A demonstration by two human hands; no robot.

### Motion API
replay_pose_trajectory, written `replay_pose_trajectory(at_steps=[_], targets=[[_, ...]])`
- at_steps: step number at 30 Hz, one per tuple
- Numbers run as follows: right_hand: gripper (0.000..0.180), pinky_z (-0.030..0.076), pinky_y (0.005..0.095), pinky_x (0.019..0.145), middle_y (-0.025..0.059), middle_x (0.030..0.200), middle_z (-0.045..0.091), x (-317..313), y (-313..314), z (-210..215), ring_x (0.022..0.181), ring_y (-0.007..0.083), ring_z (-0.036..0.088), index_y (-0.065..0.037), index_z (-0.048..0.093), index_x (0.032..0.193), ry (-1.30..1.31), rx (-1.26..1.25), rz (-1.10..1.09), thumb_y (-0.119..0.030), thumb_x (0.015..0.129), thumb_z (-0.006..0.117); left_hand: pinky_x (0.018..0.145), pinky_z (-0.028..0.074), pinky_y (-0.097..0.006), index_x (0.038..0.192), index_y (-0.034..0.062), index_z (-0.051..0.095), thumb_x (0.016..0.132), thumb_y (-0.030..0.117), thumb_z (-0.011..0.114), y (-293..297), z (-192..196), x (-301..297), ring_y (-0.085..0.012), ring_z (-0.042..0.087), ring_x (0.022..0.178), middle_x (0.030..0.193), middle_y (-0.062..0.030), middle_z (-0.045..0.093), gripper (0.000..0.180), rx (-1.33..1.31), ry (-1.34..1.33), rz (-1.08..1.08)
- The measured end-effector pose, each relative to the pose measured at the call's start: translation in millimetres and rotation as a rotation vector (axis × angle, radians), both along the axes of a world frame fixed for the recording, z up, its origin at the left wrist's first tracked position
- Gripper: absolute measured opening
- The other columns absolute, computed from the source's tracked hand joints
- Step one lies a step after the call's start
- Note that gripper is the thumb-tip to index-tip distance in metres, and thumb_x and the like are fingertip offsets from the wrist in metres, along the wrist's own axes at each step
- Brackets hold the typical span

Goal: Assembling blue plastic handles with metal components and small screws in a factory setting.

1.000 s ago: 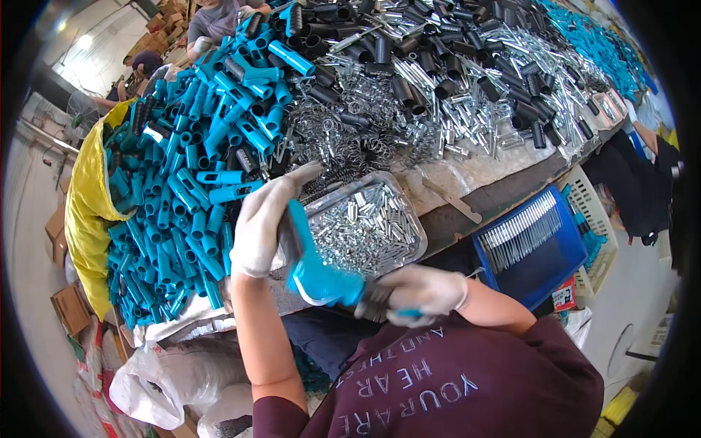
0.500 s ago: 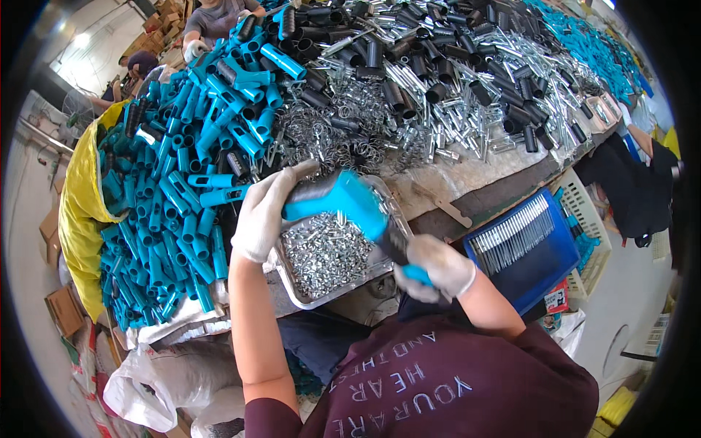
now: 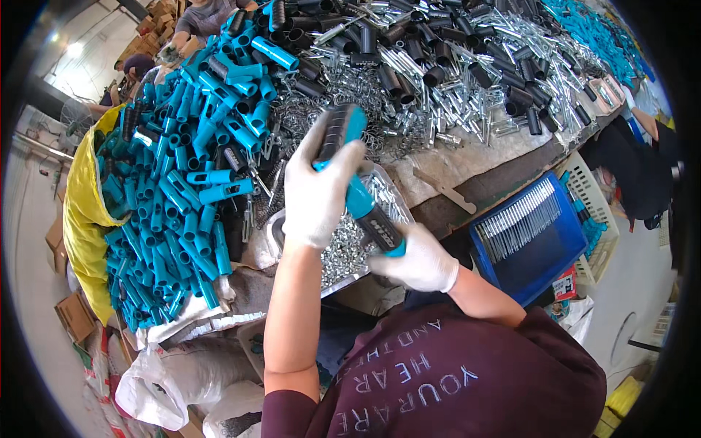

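An angled teal-and-black tool body (image 3: 358, 196) is held slantwise over a metal tray (image 3: 347, 282) of small silvery pieces. The fingers of the left hand (image 3: 314, 191) are wrapped round it just below its black ribbed grip; those of the right hand (image 3: 421, 260) are closed about its lower, teal-rimmed end, though their tips are partly hidden. For steadiness, the body is probably best clasped firmly by the left fingers, with both ends kept in line and the gloves' slack kept clear of the lower joint.

To the left of the fingers, the table (image 3: 504, 164) is heaped with teal tubes (image 3: 164, 212), spilled beside a yellow sack (image 3: 87, 212). Beyond the fingers, coil springs (image 3: 292, 109), black sleeves (image 3: 391, 79) and metal rods (image 3: 467, 120) are piled. To their right, a notched flat strip (image 3: 444, 190) is laid near the table's edge, and lower down thin rods are lined up in a blue tray (image 3: 491, 274) beside a cream crate (image 3: 604, 248). Well beyond, at upper left, cartons (image 3: 157, 25) are stacked.
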State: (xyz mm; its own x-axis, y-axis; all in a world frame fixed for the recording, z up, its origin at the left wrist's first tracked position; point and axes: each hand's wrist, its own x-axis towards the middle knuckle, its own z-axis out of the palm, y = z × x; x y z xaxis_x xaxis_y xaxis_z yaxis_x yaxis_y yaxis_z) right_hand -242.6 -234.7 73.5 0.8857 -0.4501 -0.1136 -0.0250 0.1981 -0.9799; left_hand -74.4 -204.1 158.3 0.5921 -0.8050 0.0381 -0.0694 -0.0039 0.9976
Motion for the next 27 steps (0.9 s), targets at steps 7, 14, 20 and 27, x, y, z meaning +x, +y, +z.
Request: replay_pose_trajectory(at_steps=[7, 14, 20, 27], targets=[[0.044, 0.046, 0.03, 0.05, -0.0003, 0.063, 0.054, -10.6, -15.1, -13.5, 0.05, 0.0144, 0.054, 0.0, 0.056, 0.119, -0.156, -0.192, 0.01, -0.024, 0.086, 0.073, 0.07, 0.055, -0.029, 0.142, -0.0079, 0.044, 0.079, 0.01, 0.065, -27.0, 17.8, -15.9, -0.0189, 0.069, 0.075, 0.098, -0.0157, 0.069, 0.068, -0.192, 0.028, -0.1], [0.03, 0.037, 0.0261, 0.039, 0.0002, 0.054, 0.046, -27.5, -16.3, -21.0, 0.039, 0.0095, 0.042, 0.002, 0.057, 0.1, -0.468, 0.956, 0.526, -0.022, 0.09, 0.071, 0.067, 0.057, -0.029, 0.14, -0.0067, 0.045, 0.094, 0.031, 0.058, -67.7, -2.3, -24.6, -0.0204, 0.068, 0.074, 0.114, -0.0184, 0.065, 0.061, -0.342, 0.325, -0.489], [0.022, 0.032, 0.026, 0.039, -0.0005, 0.056, 0.049, -30.9, -28.3, -22.2, 0.04, 0.0089, 0.042, 0.002, 0.06, 0.095, -0.04, 0.573, 0.172, -0.018, 0.09, 0.069, 0.053, 0.053, -0.03, 0.11, -0.004, 0.065, 0.103, 0.048, 0.041, -95.7, -11.0, -30.8, -0.0169, 0.061, 0.055, 0.08, -0.0121, 0.068, 0.058, -0.083, 0.084, -0.317], [0.034, 0.034, 0.0284, 0.041, 0.0063, 0.057, 0.052, -48.7, -37.1, -49.4, 0.041, 0.0133, 0.044, 0.007, 0.06, 0.098, -0.357, 0.671, 0.126, -0.022, 0.086, 0.072, 0.068, 0.054, -0.036, 0.096, -0.0006, 0.07, 0.101, 0.051, 0.043, -117.9, -24.1, -22.0, -0.0232, 0.069, 0.073, 0.082, -0.0134, 0.071, 0.058, -0.143, -0.453, -0.32]])
